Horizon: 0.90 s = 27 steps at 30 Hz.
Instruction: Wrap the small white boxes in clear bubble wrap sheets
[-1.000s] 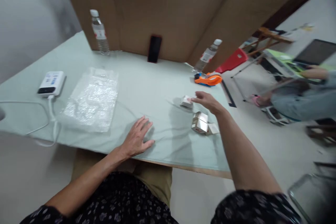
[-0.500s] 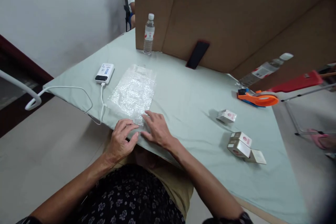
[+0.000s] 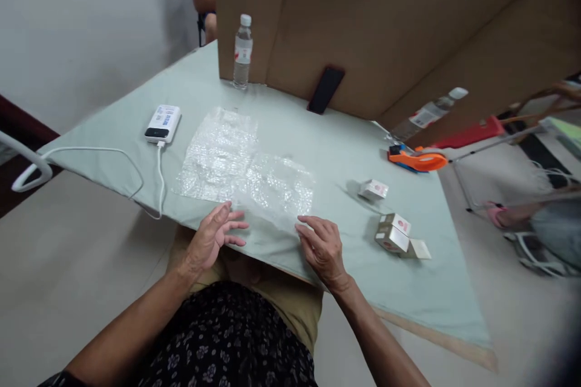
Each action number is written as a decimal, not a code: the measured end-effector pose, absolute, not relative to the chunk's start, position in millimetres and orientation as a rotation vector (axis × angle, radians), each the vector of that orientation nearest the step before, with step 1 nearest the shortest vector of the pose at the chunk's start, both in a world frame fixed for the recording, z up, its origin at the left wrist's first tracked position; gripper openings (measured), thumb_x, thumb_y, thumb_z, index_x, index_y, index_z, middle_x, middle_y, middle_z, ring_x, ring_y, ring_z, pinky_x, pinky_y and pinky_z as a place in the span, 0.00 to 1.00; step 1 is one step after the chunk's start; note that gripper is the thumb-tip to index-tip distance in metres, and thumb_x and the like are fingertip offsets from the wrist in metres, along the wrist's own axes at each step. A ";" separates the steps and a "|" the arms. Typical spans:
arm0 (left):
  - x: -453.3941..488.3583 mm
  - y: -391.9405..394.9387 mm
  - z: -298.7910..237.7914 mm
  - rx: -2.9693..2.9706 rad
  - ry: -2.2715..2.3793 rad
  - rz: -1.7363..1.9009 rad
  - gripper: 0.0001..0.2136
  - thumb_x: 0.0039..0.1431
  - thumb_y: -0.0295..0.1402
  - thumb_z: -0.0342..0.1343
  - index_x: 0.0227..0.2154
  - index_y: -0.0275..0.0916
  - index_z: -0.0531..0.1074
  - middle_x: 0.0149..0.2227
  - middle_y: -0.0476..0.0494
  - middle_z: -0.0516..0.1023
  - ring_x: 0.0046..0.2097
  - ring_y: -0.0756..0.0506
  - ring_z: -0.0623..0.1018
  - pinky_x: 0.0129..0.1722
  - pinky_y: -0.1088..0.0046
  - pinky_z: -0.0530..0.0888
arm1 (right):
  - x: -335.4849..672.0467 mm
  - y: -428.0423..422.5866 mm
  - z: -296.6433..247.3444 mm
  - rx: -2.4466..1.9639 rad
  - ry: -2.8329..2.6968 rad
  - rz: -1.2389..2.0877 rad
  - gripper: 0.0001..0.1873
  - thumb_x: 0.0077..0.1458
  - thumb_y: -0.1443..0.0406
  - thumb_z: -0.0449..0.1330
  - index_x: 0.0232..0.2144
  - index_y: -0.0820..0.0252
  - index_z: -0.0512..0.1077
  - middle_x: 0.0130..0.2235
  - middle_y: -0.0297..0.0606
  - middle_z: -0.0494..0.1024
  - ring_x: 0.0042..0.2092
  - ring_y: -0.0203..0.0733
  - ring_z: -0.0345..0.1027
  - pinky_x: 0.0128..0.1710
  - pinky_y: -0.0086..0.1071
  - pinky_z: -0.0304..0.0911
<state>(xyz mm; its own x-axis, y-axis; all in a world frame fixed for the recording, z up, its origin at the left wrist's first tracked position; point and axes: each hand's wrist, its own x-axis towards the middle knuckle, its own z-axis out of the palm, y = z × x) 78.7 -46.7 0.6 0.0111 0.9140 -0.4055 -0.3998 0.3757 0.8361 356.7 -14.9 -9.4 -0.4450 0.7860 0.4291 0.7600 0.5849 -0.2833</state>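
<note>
My right hand pinches the near right corner of a clear bubble wrap sheet, which slants across the table top with its near edge slightly raised. Another piece of bubble wrap lies flat to the left, partly overlapped by the first. Close to the near edge of that wrap, my left hand is open, its fingers spread and palm turned inward, holding nothing. To the right of my right hand are small printed cartons, one box alone and a cluster with an open flap.
A power bank with a white cable lies at the left. Water bottles and a dark phone stand by a large cardboard panel. An orange tape dispenser sits at the right edge. Another person's arm shows behind.
My right hand has moved right, drawing one bubble wrap sheet off the other, so two pieces now show. My left hand has opened wider. The view has shifted slightly right.
</note>
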 end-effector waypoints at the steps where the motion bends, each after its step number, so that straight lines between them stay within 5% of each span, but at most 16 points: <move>1: 81.3 -42.1 1.4 0.625 1.166 1.081 0.39 0.58 0.54 0.55 0.63 0.32 0.54 0.58 0.19 0.69 0.49 0.35 0.80 0.30 0.67 0.80 | 365.5 -23.3 -13.1 -1.259 -2.315 0.092 0.13 0.61 0.70 0.54 0.41 0.50 0.77 0.47 0.40 0.81 0.49 0.49 0.73 0.46 0.46 0.64; 6: 104.6 -21.3 3.2 1.013 1.415 0.886 0.41 0.55 0.49 0.61 0.66 0.37 0.53 0.51 0.29 0.75 0.39 0.42 0.81 0.22 0.78 0.73 | 393.9 -55.1 -25.7 -1.391 -2.316 0.189 0.14 0.62 0.70 0.53 0.41 0.50 0.77 0.48 0.39 0.81 0.52 0.48 0.71 0.49 0.46 0.63; 9: 119.5 -10.9 -2.3 1.296 1.530 0.713 0.37 0.55 0.52 0.58 0.65 0.41 0.59 0.45 0.37 0.77 0.34 0.45 0.80 0.21 0.78 0.71 | 416.3 -67.7 -17.3 -1.438 -2.328 0.222 0.16 0.59 0.66 0.56 0.49 0.51 0.75 0.54 0.41 0.77 0.56 0.51 0.68 0.52 0.48 0.61; 15: 127.9 0.9 -12.8 1.543 1.617 0.529 0.27 0.55 0.55 0.53 0.46 0.39 0.76 0.29 0.47 0.75 0.28 0.46 0.76 0.24 0.75 0.69 | 496.7 -59.6 8.3 -2.029 -1.841 -0.165 0.21 0.58 0.55 0.57 0.50 0.60 0.72 0.49 0.51 0.77 0.50 0.58 0.67 0.48 0.48 0.59; 19: 130.5 1.8 -2.9 1.583 1.654 0.452 0.22 0.55 0.55 0.50 0.30 0.39 0.76 0.22 0.49 0.72 0.27 0.46 0.74 0.25 0.74 0.68 | 522.6 -33.5 5.4 -2.280 -1.825 -0.374 0.25 0.55 0.55 0.60 0.51 0.62 0.71 0.50 0.55 0.75 0.47 0.60 0.63 0.42 0.45 0.54; 27: 129.9 0.1 2.9 1.636 1.685 0.483 0.15 0.54 0.46 0.52 0.25 0.40 0.73 0.23 0.49 0.74 0.29 0.47 0.73 0.30 0.72 0.67 | 526.3 -27.2 -4.9 -2.272 -1.870 -0.394 0.17 0.55 0.56 0.60 0.43 0.59 0.74 0.46 0.54 0.75 0.47 0.60 0.62 0.41 0.46 0.52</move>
